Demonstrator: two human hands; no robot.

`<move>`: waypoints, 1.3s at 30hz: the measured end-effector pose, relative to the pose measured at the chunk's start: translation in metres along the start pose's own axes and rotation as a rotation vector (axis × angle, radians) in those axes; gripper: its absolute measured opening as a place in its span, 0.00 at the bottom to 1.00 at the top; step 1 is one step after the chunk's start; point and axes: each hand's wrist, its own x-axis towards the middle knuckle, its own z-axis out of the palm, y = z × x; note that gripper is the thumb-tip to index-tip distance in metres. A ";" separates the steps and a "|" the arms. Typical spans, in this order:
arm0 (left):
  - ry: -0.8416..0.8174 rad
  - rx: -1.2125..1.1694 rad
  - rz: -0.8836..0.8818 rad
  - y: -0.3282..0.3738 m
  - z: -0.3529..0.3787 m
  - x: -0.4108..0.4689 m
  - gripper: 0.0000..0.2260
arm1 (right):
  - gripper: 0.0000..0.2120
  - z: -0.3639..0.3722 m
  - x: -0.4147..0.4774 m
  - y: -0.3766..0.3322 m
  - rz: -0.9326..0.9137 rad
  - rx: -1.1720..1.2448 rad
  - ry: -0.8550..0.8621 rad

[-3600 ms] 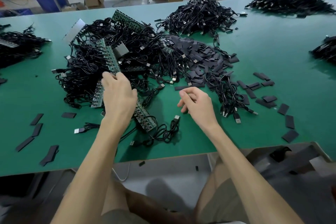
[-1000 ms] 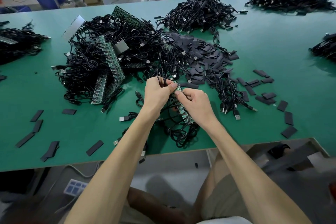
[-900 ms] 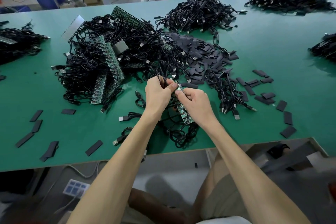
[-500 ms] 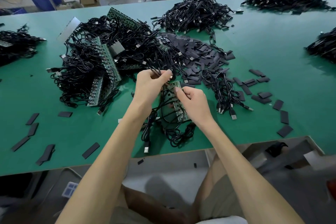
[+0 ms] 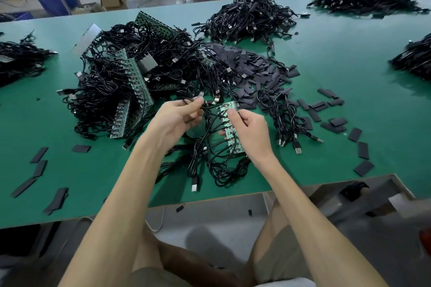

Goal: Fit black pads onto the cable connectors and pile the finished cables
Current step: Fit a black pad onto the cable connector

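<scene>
My right hand [image 5: 250, 133] grips a green circuit-board strip [image 5: 229, 123] with several black USB cables soldered to it, held just above the green table [image 5: 349, 58]. My left hand [image 5: 175, 121] pinches one black cable [image 5: 190, 100] with a small board end at its fingertips, just left of the strip. The strip's cables [image 5: 210, 158] hang down in loops onto the table. A heap of black pads [image 5: 254, 70] lies beyond my hands. A big tangle of cables and board strips [image 5: 130, 77] sits at the left.
Loose black pads [image 5: 335, 122] lie scattered at the right and others [image 5: 39, 168] at the left. More cable piles sit at the far middle [image 5: 249, 18], far right [image 5: 366, 0], right edge [image 5: 415, 58] and left edge [image 5: 18, 58]. The table's front edge [image 5: 210, 198] is close to my body.
Both hands picked up the board strip from the table and raised it. In the last half second my left hand drew apart to the left, with one cable separated from the strip.
</scene>
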 end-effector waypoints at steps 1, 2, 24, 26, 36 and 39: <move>-0.051 0.012 0.010 0.000 -0.005 0.000 0.12 | 0.26 -0.001 0.000 0.000 0.003 0.011 0.005; -0.086 0.028 0.023 0.000 -0.008 0.000 0.11 | 0.26 -0.001 0.000 0.000 0.004 0.021 0.006; 0.143 0.261 0.135 -0.019 -0.015 -0.002 0.06 | 0.25 -0.002 0.000 0.000 0.006 0.060 0.051; 0.198 0.342 0.159 -0.019 -0.013 -0.002 0.06 | 0.25 -0.003 -0.001 -0.001 0.005 0.064 0.073; 0.184 1.002 0.350 -0.016 -0.010 -0.007 0.03 | 0.24 -0.003 0.000 0.001 0.015 0.076 0.104; 0.092 1.088 0.368 -0.017 -0.009 -0.011 0.04 | 0.25 -0.003 0.000 0.003 0.009 0.073 0.083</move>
